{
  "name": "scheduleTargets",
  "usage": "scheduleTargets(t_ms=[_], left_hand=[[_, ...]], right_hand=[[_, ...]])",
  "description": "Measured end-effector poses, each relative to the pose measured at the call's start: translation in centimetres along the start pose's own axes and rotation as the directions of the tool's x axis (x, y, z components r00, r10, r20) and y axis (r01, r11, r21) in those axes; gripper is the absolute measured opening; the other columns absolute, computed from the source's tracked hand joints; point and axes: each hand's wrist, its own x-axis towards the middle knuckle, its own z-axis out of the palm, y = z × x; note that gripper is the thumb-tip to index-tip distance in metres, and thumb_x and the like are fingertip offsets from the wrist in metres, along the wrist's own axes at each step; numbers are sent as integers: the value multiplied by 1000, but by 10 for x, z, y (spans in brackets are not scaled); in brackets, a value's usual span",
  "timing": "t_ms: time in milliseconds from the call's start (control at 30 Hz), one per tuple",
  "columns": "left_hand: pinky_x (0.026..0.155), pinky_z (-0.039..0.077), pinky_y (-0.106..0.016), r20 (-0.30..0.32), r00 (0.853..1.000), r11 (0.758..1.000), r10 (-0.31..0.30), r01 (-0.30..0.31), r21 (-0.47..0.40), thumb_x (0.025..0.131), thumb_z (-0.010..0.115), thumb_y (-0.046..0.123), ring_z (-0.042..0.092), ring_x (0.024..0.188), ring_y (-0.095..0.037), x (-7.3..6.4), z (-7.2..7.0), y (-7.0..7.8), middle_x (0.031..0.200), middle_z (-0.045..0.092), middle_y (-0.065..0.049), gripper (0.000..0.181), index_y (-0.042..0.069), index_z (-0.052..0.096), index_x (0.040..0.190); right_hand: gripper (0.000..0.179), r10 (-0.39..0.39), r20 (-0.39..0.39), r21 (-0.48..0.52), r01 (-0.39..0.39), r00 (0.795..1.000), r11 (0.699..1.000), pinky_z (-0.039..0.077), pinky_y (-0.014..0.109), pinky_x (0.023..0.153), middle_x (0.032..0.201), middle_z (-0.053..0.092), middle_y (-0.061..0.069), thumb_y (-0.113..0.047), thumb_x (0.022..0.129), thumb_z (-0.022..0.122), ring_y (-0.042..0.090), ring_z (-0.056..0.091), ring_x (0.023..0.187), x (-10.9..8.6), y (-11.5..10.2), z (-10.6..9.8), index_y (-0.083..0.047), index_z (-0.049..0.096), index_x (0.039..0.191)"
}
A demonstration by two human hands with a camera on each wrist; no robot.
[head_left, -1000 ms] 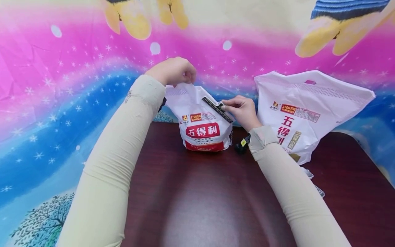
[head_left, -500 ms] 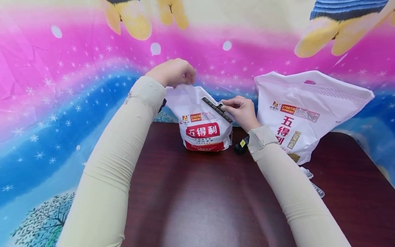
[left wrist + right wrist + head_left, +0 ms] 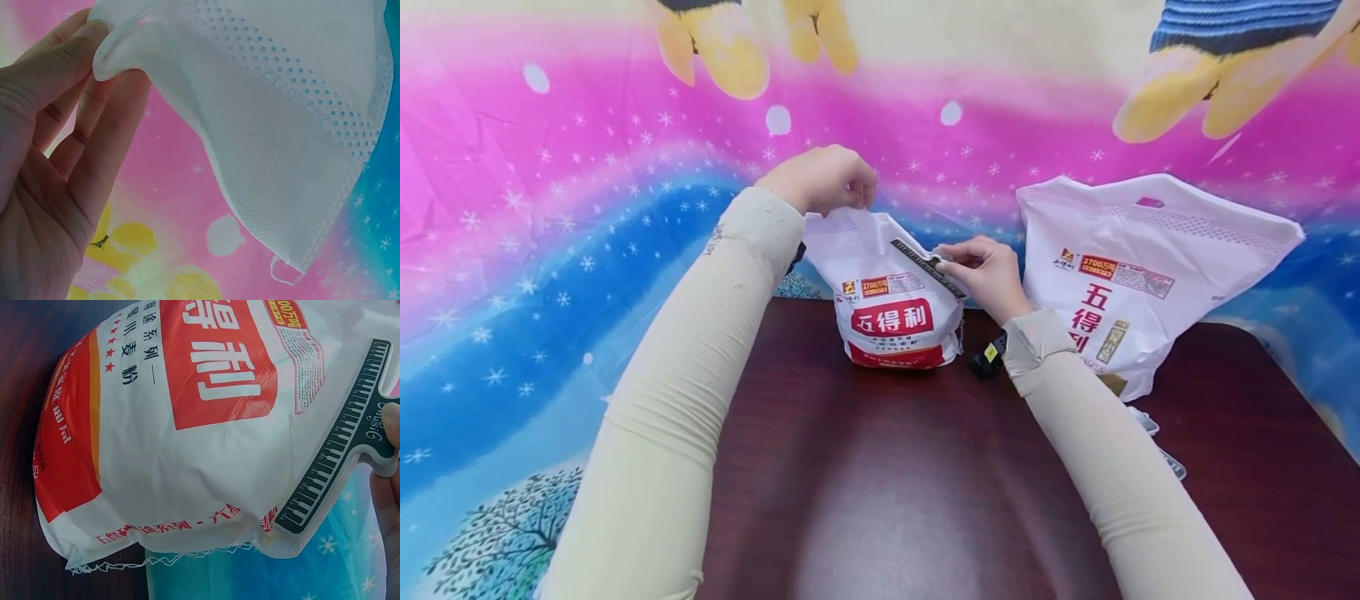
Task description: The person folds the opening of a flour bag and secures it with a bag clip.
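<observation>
White flour bag with the red label [image 3: 891, 318] sits upright on the dark wood bench [image 3: 895, 492], center of the head frame, bottom bulging, top pulled out to the upper left. Left hand [image 3: 823, 177], upper center, clamped on the bag's top rim: thumb against fingers, fabric pinched at the upper left of the left wrist view, perforated dot band and stamped digits showing just beside it. Right hand [image 3: 992, 271], right of center, pinches the tab of the black piano-key clip [image 3: 917, 260] between thumb and fingers. Clip lies diagonally across the bag's upper right side; can't tell if its jaws are fully closed on the fabric. Loose thread [image 3: 169, 557] along the bag edge, bottom of the right wrist view. Second white bag [image 3: 1150, 258] stands at right of the head frame, well apart from the first, handle slot near its top edge. Small flat piece [image 3: 1174, 465] below it, partly behind the right sleeve [image 3: 1120, 467]. Pink and blue snowflake backdrop [image 3: 985, 67] behind everything.
</observation>
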Motion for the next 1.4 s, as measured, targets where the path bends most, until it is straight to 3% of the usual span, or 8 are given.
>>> scheduleTargets(t_ms=[533,900,1100,1400], left_hand=[[85,55,-42,-15,1000,999,-3,3,33,100,61,7,56,106,-28,-2,4,-3,116,64,-9,17,11,72,113],[93,52,-44,-24,1000,998,-2,3,67,100,62,8,56,109,-28,-1,7,-6,118,65,-9,18,12,71,115],[98,51,-45,-18,1000,996,21,-20,84,101,62,9,57,112,-29,1,8,-5,121,65,-10,19,11,71,118],[100,49,-47,-37,998,993,41,-36,114,100,62,9,56,113,-29,2,10,-3,123,65,-10,20,11,71,119]], right_hand=[[30,23,9,-34,-23,1000,999,54,16,73,103,68,8,-13,87,82,15,67,85,-3,-1,3,-11,77,117],[31,29,15,-38,-28,999,999,54,16,75,102,67,8,-14,89,80,18,67,87,-4,-1,5,-12,76,120],[31,25,8,-36,-25,1000,999,56,19,81,102,67,9,-13,89,79,20,69,91,-5,-1,2,-10,76,120],[32,40,17,-41,-40,999,998,54,17,78,101,65,11,-12,89,80,19,67,89,-4,-1,1,-9,75,121]])
